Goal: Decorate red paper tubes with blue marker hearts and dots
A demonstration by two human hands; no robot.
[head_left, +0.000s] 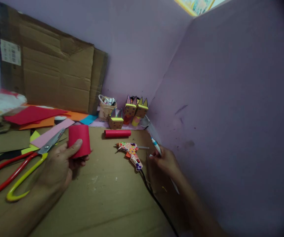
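My left hand is closed round a red paper tube, thumb on its front, held just above the cardboard work surface. My right hand is at the right, close to the wall, fingers pinched on a thin white and blue pen-like stick that points up and left. Between the hands lies a patterned glue gun with a black cord running toward me. A second, narrower red paper roll lies flat behind the glue gun.
Two pairs of scissors, yellow-handled and red-handled, lie at the left by coloured paper sheets. Paper animal figures and a small basket stand in the corner. Cardboard leans on the purple wall.
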